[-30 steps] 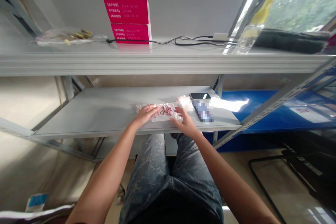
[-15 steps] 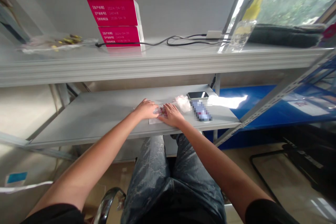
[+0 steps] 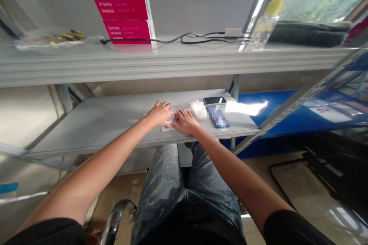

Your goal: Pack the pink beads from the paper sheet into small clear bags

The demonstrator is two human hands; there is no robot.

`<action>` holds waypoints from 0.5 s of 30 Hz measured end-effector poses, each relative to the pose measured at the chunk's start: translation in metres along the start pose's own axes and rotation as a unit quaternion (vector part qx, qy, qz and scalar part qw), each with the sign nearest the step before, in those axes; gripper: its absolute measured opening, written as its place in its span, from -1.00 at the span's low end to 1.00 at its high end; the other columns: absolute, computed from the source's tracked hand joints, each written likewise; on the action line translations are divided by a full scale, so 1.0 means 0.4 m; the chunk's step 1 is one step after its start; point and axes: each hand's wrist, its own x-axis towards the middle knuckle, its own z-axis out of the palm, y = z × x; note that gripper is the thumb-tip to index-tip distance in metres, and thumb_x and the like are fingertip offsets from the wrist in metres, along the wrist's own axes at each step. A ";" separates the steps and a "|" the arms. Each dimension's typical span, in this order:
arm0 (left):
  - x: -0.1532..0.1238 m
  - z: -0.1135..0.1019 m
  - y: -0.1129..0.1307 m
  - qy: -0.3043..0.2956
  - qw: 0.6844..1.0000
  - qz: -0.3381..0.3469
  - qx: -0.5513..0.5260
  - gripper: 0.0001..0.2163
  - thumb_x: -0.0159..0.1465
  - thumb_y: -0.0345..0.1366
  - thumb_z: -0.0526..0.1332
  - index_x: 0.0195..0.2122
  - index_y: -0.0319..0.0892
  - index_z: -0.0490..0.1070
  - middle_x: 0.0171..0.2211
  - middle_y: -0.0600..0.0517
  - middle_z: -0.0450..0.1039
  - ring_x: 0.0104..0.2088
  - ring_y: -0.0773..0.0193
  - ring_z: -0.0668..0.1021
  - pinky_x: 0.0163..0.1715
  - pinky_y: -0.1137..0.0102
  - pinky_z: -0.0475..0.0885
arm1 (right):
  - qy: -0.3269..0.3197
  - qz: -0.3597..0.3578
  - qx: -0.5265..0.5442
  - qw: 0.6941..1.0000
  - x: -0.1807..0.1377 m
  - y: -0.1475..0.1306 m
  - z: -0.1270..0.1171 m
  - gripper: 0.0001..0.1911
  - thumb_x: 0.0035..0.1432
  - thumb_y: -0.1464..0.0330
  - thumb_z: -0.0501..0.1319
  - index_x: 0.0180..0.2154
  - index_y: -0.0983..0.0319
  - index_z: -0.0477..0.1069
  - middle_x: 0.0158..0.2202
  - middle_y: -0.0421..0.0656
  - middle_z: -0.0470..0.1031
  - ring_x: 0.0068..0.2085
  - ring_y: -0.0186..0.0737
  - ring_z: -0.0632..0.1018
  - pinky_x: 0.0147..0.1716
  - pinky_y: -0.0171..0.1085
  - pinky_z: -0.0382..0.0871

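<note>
A clear plastic bag with small reddish bits inside (image 3: 175,118) lies on the lower grey shelf (image 3: 115,118), partly covered by my hands. My right hand (image 3: 186,122) rests flat over its right side, fingers stretched out. At the bag's left edge is my left hand (image 3: 160,114), its fingers bent and a little apart; whether the fingertips touch the plastic I cannot tell. Just beyond my right hand sits a crumpled whitish plastic bag (image 3: 197,109).
A dark phone (image 3: 215,101) and a pixelated phone-shaped item (image 3: 218,117) lie to the right. The upper shelf (image 3: 172,63) overhangs, carrying red boxes (image 3: 125,4), a black cable (image 3: 172,40), a yellow-topped spray bottle (image 3: 266,23) and a dark rolled cloth (image 3: 310,33).
My left hand's fingers have lifted and bent slightly, drawing back a little from the bag. More of the reddish contents shows between my hands. The whole view has shifted slightly.
</note>
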 end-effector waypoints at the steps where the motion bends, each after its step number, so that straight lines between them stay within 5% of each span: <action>1: -0.001 -0.001 0.000 0.000 1.000 0.000 0.000 -0.67 0.21 -0.23 0.30 0.02 -0.07 0.56 0.00 -0.20 0.45 0.08 -0.10 0.42 0.05 0.10 0.25 | 0.002 -0.001 0.000 1.000 0.000 0.001 0.001 -0.12 0.32 -0.17 0.04 0.38 0.33 0.12 0.39 0.17 0.19 0.40 0.21 0.18 0.37 0.13 0.00; 15: 0.004 -0.003 0.004 -0.014 0.999 0.030 0.015 -0.64 0.19 -0.39 0.33 0.03 -0.07 0.53 0.30 -0.18 0.24 0.23 -0.11 0.33 0.08 0.16 0.36 | 0.007 0.007 0.012 1.000 -0.003 -0.007 -0.008 -0.13 0.31 -0.12 0.10 0.39 0.34 0.11 0.38 0.18 0.19 0.41 0.20 0.17 0.36 0.15 0.00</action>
